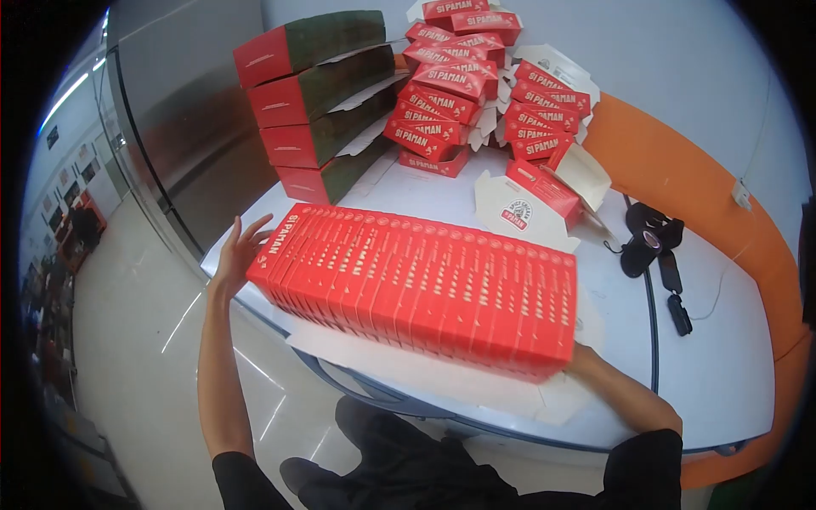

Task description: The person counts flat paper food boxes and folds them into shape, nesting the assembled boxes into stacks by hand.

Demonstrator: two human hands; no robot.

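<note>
In the head view, a long row of red cartons (416, 289) sits near the front edge of the white table (722, 357), a hand at each end. The step in hand appears to be squaring or steadying the row; the next move, I judge, calls for even pressure from both ends, since the loose middle could bow or fan out. The left hand (238, 252) is at the left end, fingers spread apart — whether its palm presses the card, I cannot tell. The right hand (583, 361) is mostly hidden behind the right end, so its grip cannot be told.

The cartons look like smooth, thin card, slim and packed face to face, their cream lettering repeating in ribs along the row. A pale sheet (365, 350) shows beneath the near side. Behind stand blocky red-and-green stacks (293, 98) and crisscrossed red boxes (446, 81) — some with stiff white flaps splayed.
</note>
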